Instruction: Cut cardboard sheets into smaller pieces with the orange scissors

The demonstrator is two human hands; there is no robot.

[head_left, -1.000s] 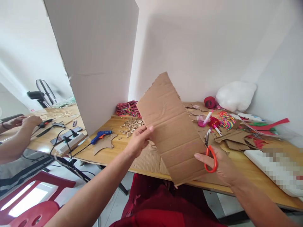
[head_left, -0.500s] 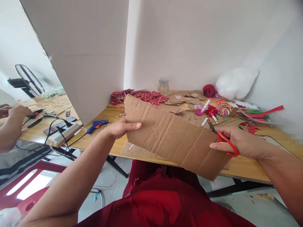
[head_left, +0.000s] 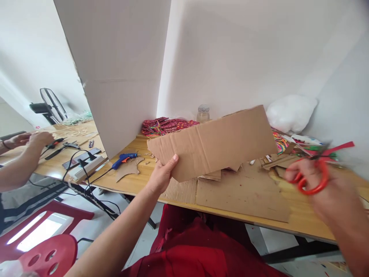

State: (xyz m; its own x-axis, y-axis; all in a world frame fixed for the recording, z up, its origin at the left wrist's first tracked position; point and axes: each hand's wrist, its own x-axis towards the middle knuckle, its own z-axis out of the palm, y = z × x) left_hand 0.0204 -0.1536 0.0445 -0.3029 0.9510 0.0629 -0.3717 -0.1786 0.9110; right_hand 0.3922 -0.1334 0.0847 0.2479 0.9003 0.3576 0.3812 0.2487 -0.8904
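Observation:
A long piece of brown cardboard (head_left: 225,138) is raised over the table, tilted with its right end higher. My left hand (head_left: 163,175) grips its lower left part, thumb on the near face. Off to the right, apart from the cardboard, my right hand (head_left: 311,179) is closed around red-handled scissors (head_left: 319,181); motion blurs both. The blades point up and right. Beneath the held piece, a flat cardboard sheet (head_left: 245,198) lies along the table's front edge, with smaller cut pieces partly hidden behind the held one.
A blue glue gun (head_left: 123,159) rests at the left beside a cardboard scrap (head_left: 129,171). Behind are patterned red bundles (head_left: 167,126), a glass jar (head_left: 203,113) and a white stuffed bag (head_left: 291,113). Left of the partition stand a power strip (head_left: 86,167) and a co-worker's hands (head_left: 40,138).
My right hand has let go of the cardboard and moved right with the scissors. My left hand has swung the cardboard's right end upward. The view has shifted slightly left.

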